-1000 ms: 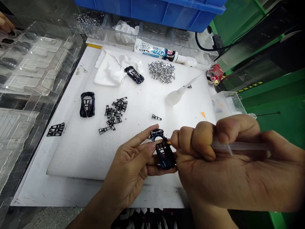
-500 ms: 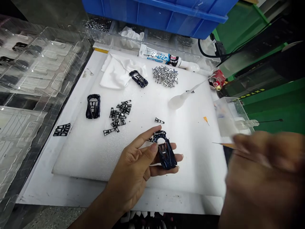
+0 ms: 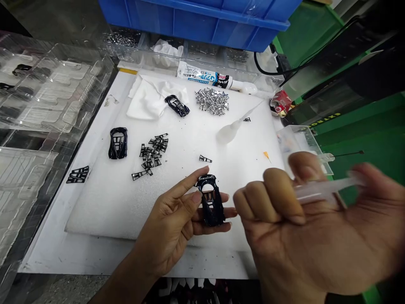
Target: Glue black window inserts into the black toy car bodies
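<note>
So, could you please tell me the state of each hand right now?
Left hand: closed, holding a dark toy car body.
Right hand: closed around a translucent syringe.

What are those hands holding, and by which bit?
The left hand holds a shiny dark-blue toy car body by its left edge and from beneath. The right hand holds a translucent plastic syringe around its barrel.

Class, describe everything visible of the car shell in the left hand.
The car shell is glossy and nearly black, with a rounded opening toward its far end and smaller framed openings nearer. It looks like painted plastic or metal. The left hand holds it above the white foam sheet, thumb at its left edge, fingers beneath.
</note>
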Available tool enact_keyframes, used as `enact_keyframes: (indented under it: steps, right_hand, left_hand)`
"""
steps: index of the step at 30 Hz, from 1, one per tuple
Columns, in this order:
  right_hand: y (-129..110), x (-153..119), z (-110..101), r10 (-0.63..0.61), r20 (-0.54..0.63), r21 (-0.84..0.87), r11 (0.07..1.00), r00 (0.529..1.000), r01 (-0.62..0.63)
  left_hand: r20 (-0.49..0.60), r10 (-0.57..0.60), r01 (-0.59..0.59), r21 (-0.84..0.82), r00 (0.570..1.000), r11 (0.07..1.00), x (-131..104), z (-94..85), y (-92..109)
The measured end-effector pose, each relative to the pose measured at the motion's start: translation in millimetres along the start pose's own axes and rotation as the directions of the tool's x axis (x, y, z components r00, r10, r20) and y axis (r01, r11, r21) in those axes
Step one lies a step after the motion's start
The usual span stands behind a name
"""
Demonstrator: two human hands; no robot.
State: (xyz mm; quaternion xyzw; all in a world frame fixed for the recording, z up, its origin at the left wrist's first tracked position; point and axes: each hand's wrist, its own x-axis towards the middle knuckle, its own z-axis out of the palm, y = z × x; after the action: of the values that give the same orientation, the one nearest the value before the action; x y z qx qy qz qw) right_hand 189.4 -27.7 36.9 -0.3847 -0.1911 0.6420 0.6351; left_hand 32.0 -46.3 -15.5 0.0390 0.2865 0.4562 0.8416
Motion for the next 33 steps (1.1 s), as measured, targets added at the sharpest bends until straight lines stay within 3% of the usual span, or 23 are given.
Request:
enact_keyframes:
  steps: [3,14,20,25,33]
  right_hand:
    - [10.1,5.5,3.3,-0.012,0.029,-0.126,0.992,1.000,0.016]
    - [21.3,4.6,5.6,-0.079,-0.023,-0.120,0.990,0.997,0.076]
    - [19.0,3.7,4.7,-0.026,-0.037,-0.102,0.994,0.999,0.022]
    - [17.2,5.7,2.9,0.001,0.038,-0.062,0.998,0.999,0.002]
    - [15.3,3.8,2.7,-0.005,0.011,-0.164,0.986,1.000,0.007]
  left_hand:
    - [-0.019,-0.002,0.002,0.016,1.000,1.000,0.0,0.4,0.7]
    - [-0.080,0.018,-0.012,0.080,0.997,0.997,1.5,0.7,0.5]
    - [-0.073,0.006,0.001,0.090,0.997,0.996,0.3,-0.7,1.4]
    - [-0.053,0.006,-0.003,0.059,0.999,0.998,0.1,-0.5,0.9]
    - [-0.053,0.009,-0.007,0.048,0.999,0.999,3.8,-0.1,1.5]
